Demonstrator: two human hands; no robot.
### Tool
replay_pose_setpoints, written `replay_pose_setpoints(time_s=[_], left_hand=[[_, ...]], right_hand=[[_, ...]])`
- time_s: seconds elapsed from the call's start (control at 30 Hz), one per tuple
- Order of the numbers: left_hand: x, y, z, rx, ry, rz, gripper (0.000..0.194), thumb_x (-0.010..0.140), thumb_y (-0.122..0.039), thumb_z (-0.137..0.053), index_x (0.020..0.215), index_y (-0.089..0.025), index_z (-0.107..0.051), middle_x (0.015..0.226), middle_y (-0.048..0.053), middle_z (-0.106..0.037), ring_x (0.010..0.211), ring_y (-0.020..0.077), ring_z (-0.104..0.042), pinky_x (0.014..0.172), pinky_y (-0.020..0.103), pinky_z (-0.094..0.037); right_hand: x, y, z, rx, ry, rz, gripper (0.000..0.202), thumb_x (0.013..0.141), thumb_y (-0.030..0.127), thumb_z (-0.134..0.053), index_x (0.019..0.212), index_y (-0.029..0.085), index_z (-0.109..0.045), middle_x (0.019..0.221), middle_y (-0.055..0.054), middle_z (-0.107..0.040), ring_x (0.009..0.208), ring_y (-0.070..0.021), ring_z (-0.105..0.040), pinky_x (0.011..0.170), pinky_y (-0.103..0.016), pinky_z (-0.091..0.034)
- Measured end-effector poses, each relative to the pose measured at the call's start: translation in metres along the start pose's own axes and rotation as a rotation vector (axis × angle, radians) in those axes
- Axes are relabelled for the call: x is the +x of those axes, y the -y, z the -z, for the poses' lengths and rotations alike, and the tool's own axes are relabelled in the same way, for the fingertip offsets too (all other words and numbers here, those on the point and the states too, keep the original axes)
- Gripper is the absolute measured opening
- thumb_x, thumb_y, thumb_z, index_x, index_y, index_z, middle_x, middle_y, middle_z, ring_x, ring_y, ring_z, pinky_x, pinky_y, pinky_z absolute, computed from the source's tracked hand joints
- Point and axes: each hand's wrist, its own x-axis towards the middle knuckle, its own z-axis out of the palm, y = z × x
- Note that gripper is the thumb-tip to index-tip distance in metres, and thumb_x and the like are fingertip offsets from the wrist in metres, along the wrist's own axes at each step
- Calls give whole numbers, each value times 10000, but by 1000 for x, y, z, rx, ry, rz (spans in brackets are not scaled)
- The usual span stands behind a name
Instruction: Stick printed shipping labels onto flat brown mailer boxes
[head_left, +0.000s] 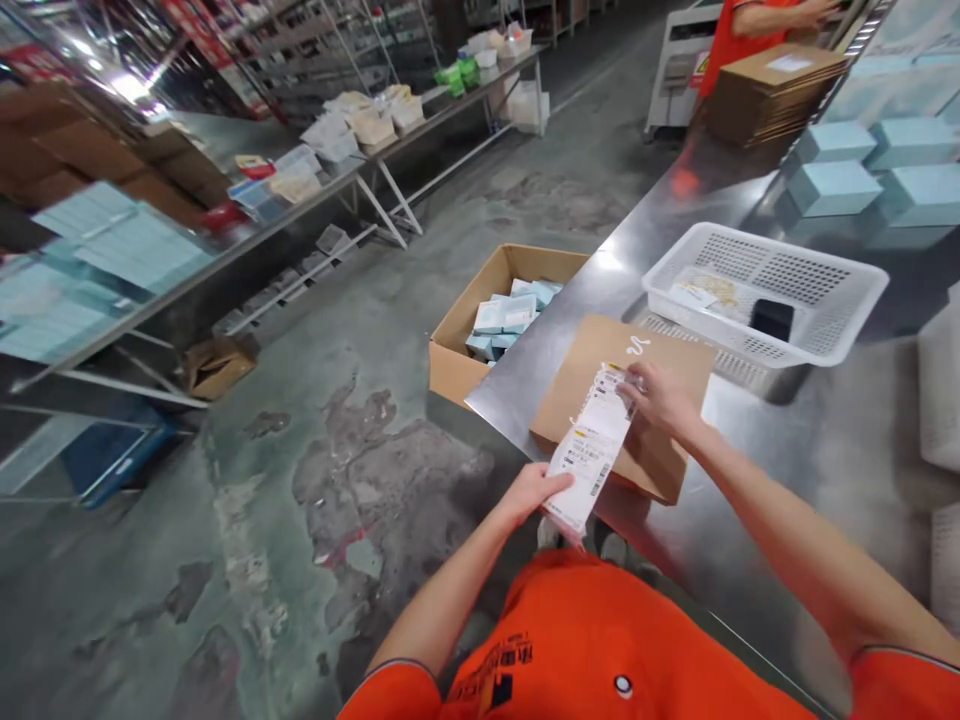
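Note:
A strip of printed shipping labels (pixel 592 440) stretches between my two hands, slanting across the front of a flat brown cardboard piece (pixel 577 365). My left hand (pixel 534 490) grips the strip's lower end near the table's edge, thumb on top. At its upper end, my right hand (pixel 658 398) has its fingers closed on the strip, just above the cardboard. White string-like bits (pixel 639 345) show on the cardboard beside the strip. The cardboard rests on the steel table (pixel 750 440) and reaches over its near edge.
A white perforated basket (pixel 825 300) holds a black object (pixel 772 318). Pale blue boxes (pixel 836 190) stand behind it. An open carton (pixel 457 345) with blue boxes is left of the table. A co-worker (pixel 757 25) stands beside stacked cardboard (pixel 780 85). Shelving tables (pixel 285 215) line the left.

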Motion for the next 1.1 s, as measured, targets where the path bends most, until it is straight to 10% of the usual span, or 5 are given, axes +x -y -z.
replay_pose_setpoints(time_s=[0.2,0.33,0.57,0.77,1.1], left_hand=[[-42,48,46,-77,-4,76,503,547,-420,-856,900,-67,-795,871,151,-776,761,267,-698,694,347,-525],[-27,17,62,-124,-240,-122,484,595,-433,-838,921,-79,-783,955,166,-776,890,315,-700,813,409,-551],[16,-29,43,483,-192,-466,186,783,-271,-715,931,-194,-796,1519,100,-504,1510,334,-264,1227,476,-236],[-16,-17,-2,723,-10,-579,258,884,-374,-610,986,-256,-815,1521,98,-500,1514,359,-243,1230,582,-158],[-19,-38,-77,114,-2,-243,685,622,-701,-765,917,-83,-800,904,151,-784,841,306,-713,767,372,-578]], right_hand=[[19,-2,-11,-400,-38,-74,630,925,476,-565,1443,128,-482,1143,-231,-649,1033,-367,-588,880,-507,-451],[7,26,-46,-357,-79,12,554,1011,381,-376,1424,26,-479,1410,-257,-523,1313,-366,-463,1097,-516,-345],[-66,33,-74,-254,56,353,525,988,445,-398,1412,170,-539,1513,-140,-469,1476,-335,-289,1213,-569,-179],[-114,-69,-8,153,-240,-677,512,900,416,-494,1304,116,-586,1193,-201,-671,1071,-327,-644,923,-479,-504],[-160,-225,203,569,-1252,-655,315,837,502,-518,889,196,-573,766,-87,-638,700,-187,-587,630,-351,-520]])
